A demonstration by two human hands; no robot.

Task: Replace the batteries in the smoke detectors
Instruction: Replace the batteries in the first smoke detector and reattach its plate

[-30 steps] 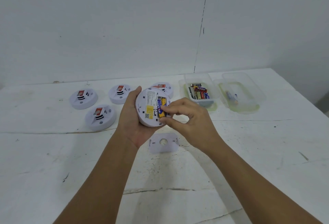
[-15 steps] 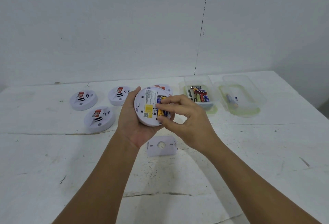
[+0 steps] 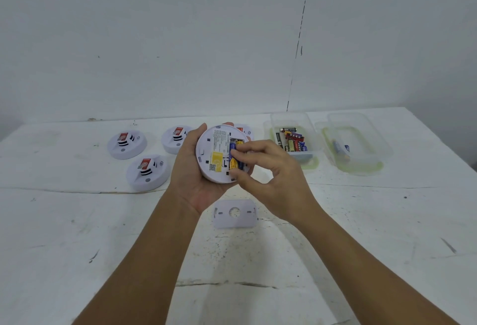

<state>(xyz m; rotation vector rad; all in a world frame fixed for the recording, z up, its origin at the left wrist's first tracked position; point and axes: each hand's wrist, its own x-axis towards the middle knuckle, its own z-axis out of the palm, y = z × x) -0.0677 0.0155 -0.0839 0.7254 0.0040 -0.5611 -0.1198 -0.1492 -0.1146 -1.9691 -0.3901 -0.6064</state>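
Round white plastic smoke detector sits back-up in the cupped left hand above the white table; right hand arches over it, forefinger and thumb pinching a blue-and-yellow battery in its compartment.

The right hand fingertips have moved onto the batteries.

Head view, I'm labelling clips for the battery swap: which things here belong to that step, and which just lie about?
In the job:
- left hand holding the open smoke detector
- right hand at its batteries
- mounting plate on the table
- container of batteries
- container with one battery

Waiting their turn:
- three detectors on the left
- a detector behind the held one
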